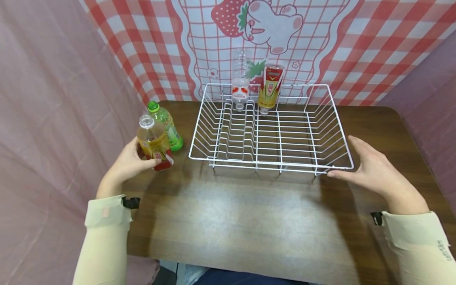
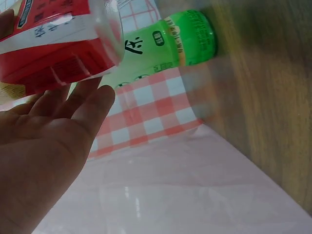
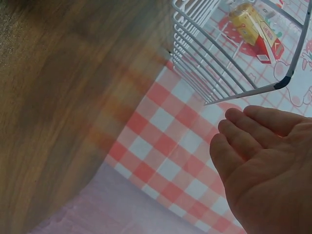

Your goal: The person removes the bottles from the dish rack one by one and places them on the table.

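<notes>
The left hand [image 1: 129,160] grips a red-yellow bottle [image 1: 153,139]; the right hand [image 1: 375,169], relaxed, perhaps touches the rack [image 1: 270,163].

Rack [image 1: 270,163]: on the surface [image 1: 228,217], towards its rear, front part of the surface before it.
First bottle [image 1: 240,89]: in the rack, at its back, left of middle.
Second bottle [image 1: 270,88]: in the rack, at its back, right of the first, just apart.
Third bottle [image 1: 153,138]: left of the rack, in the left hand [image 1: 126,162].
Fourth bottle [image 1: 171,130]: on the surface, behind and right of the third, left of the rack.
Right hand [image 1: 374,168]: just beside the rack's right front corner.
Cloth [image 1: 160,51]: behind the rack.
Curtains [image 1: 53,99]: left and right of the surface.
</notes>
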Tool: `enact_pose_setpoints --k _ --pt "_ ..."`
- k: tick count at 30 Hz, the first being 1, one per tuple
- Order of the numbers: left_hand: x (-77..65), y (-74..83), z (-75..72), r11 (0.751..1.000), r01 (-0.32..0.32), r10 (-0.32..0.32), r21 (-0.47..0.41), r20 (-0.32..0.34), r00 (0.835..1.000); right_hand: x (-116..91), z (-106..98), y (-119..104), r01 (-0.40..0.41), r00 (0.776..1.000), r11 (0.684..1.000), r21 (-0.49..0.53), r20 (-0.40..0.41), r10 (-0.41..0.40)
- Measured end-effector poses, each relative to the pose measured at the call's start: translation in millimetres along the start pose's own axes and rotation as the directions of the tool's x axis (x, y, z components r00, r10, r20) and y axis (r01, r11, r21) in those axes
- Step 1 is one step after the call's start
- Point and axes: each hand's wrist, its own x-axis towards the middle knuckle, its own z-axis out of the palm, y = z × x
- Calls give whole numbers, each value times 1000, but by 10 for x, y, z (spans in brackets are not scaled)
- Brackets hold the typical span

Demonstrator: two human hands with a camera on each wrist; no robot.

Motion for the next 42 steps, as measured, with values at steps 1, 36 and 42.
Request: enact_pose_setpoints --k 1,36,42 --pt "1 -14 1 1000 5 -5 3 6 1000 0 2 5 0 1000 1000 0 -1 0" --pt "117 -413 112 999 34 -30 -36 118 993 45 102 62 34 999 999 4 -18 -34" --pt "130 -458 121 1000 16 -15 -10 137 990 49 111 68 38 999 999 -3 -20 -38"
